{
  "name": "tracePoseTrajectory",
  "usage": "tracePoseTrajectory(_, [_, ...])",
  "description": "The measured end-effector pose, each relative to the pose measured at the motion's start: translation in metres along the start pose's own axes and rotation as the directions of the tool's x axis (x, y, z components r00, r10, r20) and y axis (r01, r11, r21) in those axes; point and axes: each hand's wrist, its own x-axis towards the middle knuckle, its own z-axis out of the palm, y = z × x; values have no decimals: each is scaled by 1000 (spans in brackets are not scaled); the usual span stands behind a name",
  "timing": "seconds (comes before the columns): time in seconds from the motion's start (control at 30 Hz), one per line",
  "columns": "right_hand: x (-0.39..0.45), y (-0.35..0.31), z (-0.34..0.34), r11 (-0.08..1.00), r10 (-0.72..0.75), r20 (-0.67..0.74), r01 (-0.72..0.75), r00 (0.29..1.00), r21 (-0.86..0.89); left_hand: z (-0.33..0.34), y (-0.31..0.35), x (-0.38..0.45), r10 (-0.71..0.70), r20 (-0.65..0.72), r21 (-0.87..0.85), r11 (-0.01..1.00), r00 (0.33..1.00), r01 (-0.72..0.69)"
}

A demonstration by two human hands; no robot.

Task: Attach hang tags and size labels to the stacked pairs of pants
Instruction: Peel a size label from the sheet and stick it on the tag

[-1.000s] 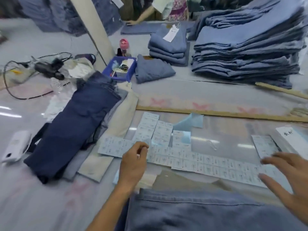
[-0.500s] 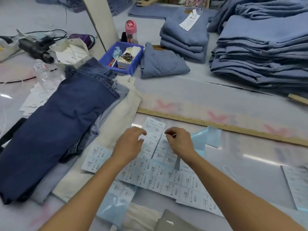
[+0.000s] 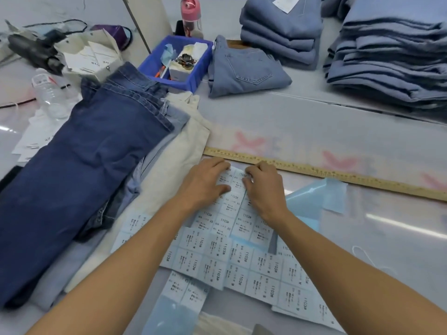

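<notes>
**Size labels under both hands at the worktop's near edge**

Size labels (image 3: 225, 259), printed in sheets of small rectangles, lie fanned across the worktop (image 3: 314, 124) beneath and behind the hands. The left hand (image 3: 205, 182) rests flat on the top sheet, fingers spread, thumb pressed against the paper. The right hand (image 3: 264, 187), just beside it, has its fingers curled at the sheet's far edge, seemingly pinching a label; the exact grip is hard to tell. A wooden ruler (image 3: 338, 174) runs just beyond the fingertips. Pale blue backing paper (image 3: 312, 201) lies to the right of the right hand.

Left of the left hand, dark jeans (image 3: 79, 180) lie on top of lighter and cream pants (image 3: 169, 170). Further out beyond the hands sit a blue tray (image 3: 193, 78) of small items, one folded light jeans pair (image 3: 244, 71), a short stack (image 3: 280, 37) with a white tag on top, and a tall stack (image 3: 391, 61) at far right. An open tag box (image 3: 92, 54) sits far left.
</notes>
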Motion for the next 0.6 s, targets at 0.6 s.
tracePoseTrajectory(0.6, [-63,-61,-36,898,-320,-118,341,940,278,-17,30,-131,-210,-539,-270,960,816,69])
